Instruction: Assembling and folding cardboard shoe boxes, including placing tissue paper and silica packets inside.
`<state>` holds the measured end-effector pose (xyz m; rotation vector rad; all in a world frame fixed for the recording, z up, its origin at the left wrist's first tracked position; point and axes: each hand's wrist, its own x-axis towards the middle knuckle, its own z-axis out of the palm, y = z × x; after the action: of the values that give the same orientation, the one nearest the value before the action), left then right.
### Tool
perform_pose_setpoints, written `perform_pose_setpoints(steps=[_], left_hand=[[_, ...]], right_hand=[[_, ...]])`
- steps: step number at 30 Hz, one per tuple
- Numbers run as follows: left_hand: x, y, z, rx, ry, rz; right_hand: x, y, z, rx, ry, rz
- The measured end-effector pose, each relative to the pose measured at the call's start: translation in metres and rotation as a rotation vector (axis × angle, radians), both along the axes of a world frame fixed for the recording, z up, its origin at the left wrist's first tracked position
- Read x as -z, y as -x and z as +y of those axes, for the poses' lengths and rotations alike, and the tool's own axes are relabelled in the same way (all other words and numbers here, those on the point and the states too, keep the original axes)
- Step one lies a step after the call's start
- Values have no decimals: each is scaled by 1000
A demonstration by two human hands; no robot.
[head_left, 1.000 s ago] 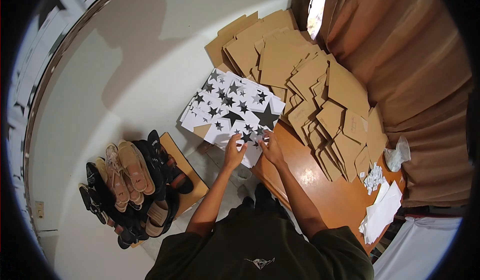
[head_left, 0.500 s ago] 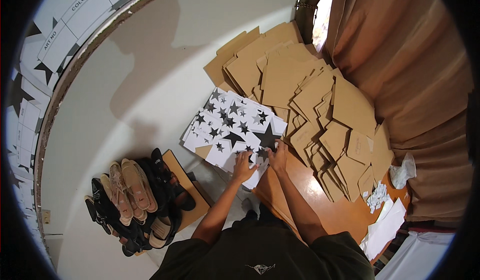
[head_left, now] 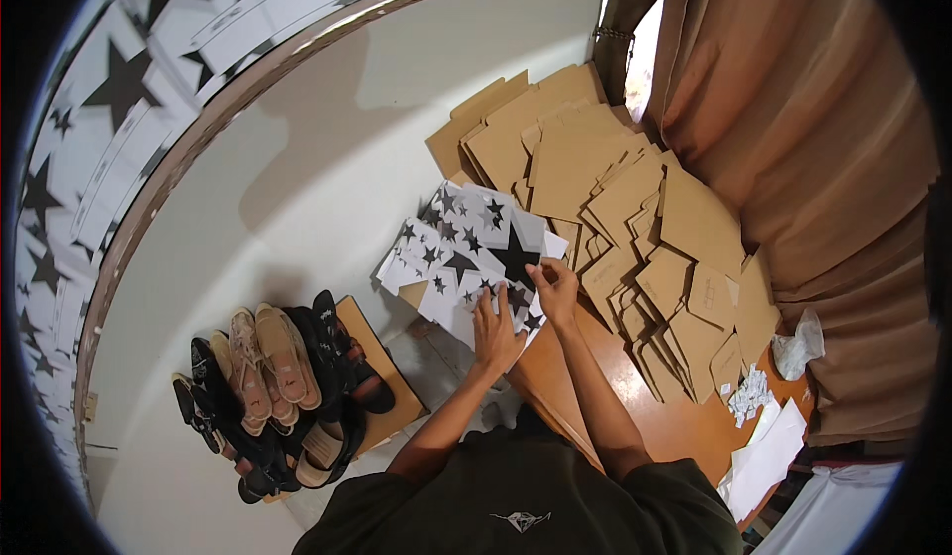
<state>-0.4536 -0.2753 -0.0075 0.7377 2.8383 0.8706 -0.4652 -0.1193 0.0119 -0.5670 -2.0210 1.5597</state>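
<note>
A white cardboard sheet printed with black stars (head_left: 459, 253) lies at the near end of a brown wooden table (head_left: 674, 426), overhanging its edge. My left hand (head_left: 495, 329) lies flat on the sheet's near edge, fingers spread. My right hand (head_left: 555, 289) pinches the sheet's right edge close to a large black star. Both forearms reach up from the bottom of the picture.
Several brown flat cardboard blanks (head_left: 615, 208) lie heaped across the table. Paper scraps (head_left: 751, 396) and white sheets (head_left: 764, 461) lie at its right end. A rack of shoes (head_left: 283, 386) stands on the floor at the left. Brown curtains (head_left: 823, 158) hang on the right.
The view has shifted, with the star-printed wall panels now in sight at upper left. My hands have stayed on the starred sheet's near edge, right hand now at its right side.
</note>
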Motion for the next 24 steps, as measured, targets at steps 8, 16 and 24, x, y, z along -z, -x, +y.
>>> perform_pose_setpoints(steps=[8, 16, 24], left_hand=[[-104, 12, -45, -24, -300, 107], [-198, 10, -88, 21, -899, -314], [-246, -37, -58, 394, -1103, -957]], right_hand=[[-55, -33, 4, -405, 185, 110], [-69, -111, -81, -508, -610, -21], [-73, -181, -83, 17, -891, 166]])
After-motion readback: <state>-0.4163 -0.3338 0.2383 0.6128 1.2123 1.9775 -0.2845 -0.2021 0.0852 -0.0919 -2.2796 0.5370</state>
